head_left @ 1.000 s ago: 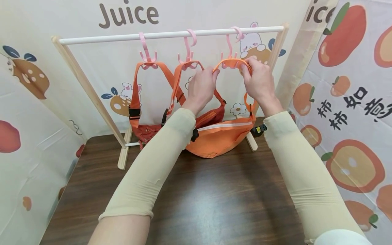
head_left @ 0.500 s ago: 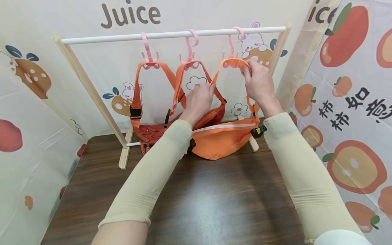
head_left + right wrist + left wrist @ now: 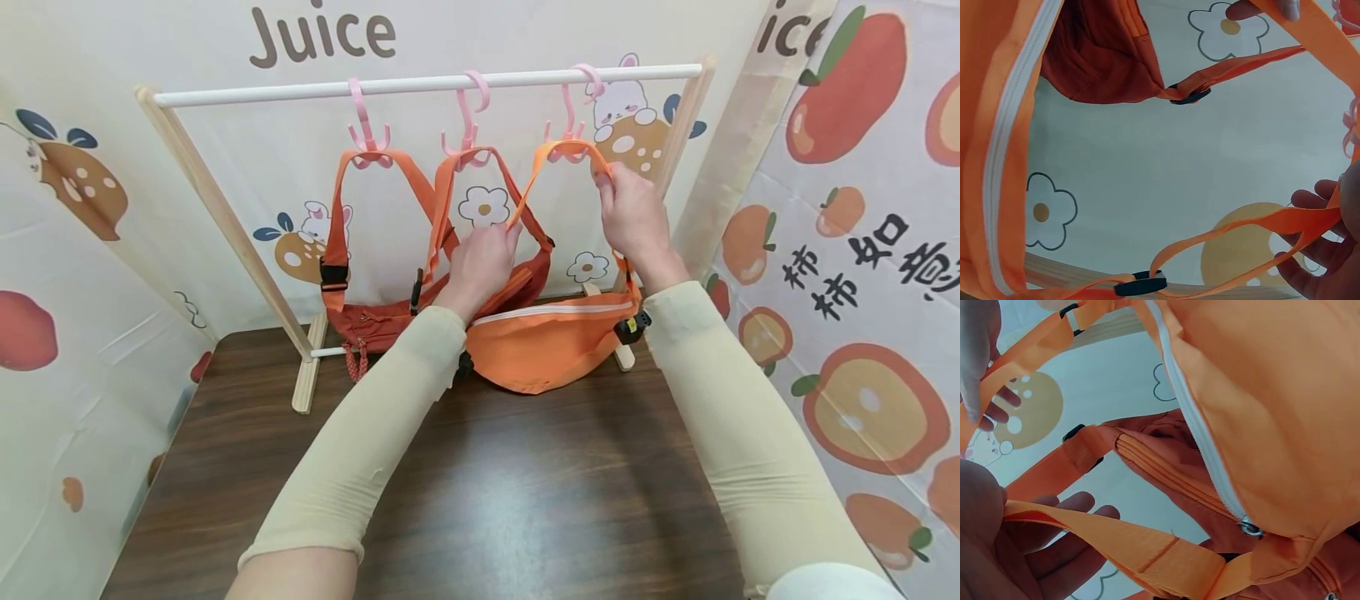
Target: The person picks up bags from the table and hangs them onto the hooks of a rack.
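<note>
An orange waist bag (image 3: pixel 551 346) with a white zipper hangs by its strap from the right-hand pink hook (image 3: pixel 569 125). My left hand (image 3: pixel 482 265) pinches the left side of that strap; the left wrist view shows the strap (image 3: pixel 1166 553) between thumb and fingers. Higher up, my right hand (image 3: pixel 636 212) grips the strap's right side just below the hook. In the right wrist view the doubled strap (image 3: pixel 1247 222) runs from the right hand (image 3: pixel 1335 244) down to a black slider (image 3: pixel 1140 284). The bag's lower edge appears close to the tabletop.
Two darker red bags, one with a strap (image 3: pixel 337 225) and one with a strap (image 3: pixel 442 200), hang on pink hooks to the left. A white rail (image 3: pixel 300 93) on wooden legs spans the brown table (image 3: pixel 525 500). Printed cloths stand behind and beside.
My left hand has slid down the strap, away from the hook. The right hand has shifted slightly lower on its side, and the bag has swung a little to the right.
</note>
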`<state>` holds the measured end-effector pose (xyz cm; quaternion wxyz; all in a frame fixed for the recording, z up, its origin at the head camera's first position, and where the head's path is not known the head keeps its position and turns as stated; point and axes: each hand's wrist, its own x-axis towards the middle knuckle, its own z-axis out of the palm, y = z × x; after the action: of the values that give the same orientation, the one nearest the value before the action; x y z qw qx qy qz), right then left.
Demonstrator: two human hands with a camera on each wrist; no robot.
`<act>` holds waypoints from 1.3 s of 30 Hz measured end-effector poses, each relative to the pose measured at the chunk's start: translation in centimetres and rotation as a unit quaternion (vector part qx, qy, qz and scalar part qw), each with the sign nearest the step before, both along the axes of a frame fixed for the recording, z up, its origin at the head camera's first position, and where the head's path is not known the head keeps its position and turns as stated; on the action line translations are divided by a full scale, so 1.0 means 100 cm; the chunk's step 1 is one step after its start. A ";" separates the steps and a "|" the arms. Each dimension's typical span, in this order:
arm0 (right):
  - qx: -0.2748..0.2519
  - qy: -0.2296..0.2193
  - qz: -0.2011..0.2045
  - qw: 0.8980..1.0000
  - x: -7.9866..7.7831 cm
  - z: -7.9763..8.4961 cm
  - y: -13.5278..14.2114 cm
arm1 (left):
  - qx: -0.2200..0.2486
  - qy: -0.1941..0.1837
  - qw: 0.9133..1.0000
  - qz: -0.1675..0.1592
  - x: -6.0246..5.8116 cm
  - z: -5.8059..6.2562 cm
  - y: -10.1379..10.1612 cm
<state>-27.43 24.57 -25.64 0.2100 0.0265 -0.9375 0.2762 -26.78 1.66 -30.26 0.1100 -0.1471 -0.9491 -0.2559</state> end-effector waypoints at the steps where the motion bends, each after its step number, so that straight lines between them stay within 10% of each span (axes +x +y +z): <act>1: 0.000 -0.001 0.000 1.000 0.000 -0.001 0.000 | 0.001 -0.003 1.000 0.000 0.000 -0.001 0.000; 39: -0.036 0.012 0.009 0.999 0.020 -0.019 0.002 | 0.079 0.009 0.997 0.011 0.020 -0.010 -0.011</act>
<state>-25.43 24.80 -27.50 0.2192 0.0306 -0.9241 0.3115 -24.82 0.57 -31.27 0.1327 -0.1300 -0.9265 -0.3274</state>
